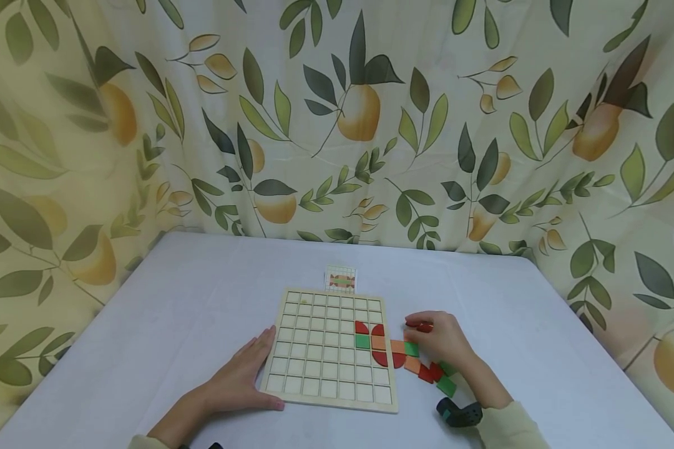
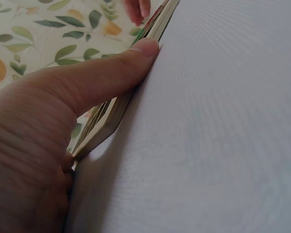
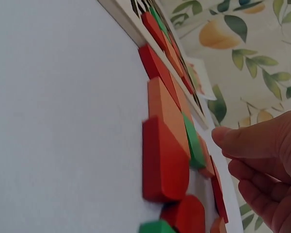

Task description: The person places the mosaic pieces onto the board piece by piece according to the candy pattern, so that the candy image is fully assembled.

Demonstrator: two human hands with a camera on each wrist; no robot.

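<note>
A wooden grid board (image 1: 328,405) lies flat, with red, orange and green pieces set in squares near its right edge. My left hand (image 1: 239,376) steadies the board's near left corner, its straight thumb (image 2: 111,73) along the front edge and the other fingers along the left side. Over the loose pieces to the right hovers my right hand (image 1: 442,340), fingers loosely bent. Between its thumb and forefinger a red piece (image 1: 424,327) shows in the head view. Nothing pinched is visible in the right wrist view, where the hand (image 3: 269,165) is above the pieces.
Loose pieces, among them a green square (image 1: 446,386) and an orange square (image 1: 412,365), trail off the board's right edge. A pattern card (image 1: 341,279) stands behind the board. The white-covered table (image 1: 202,293) meets a leaf-print curtain (image 1: 337,125) at the back.
</note>
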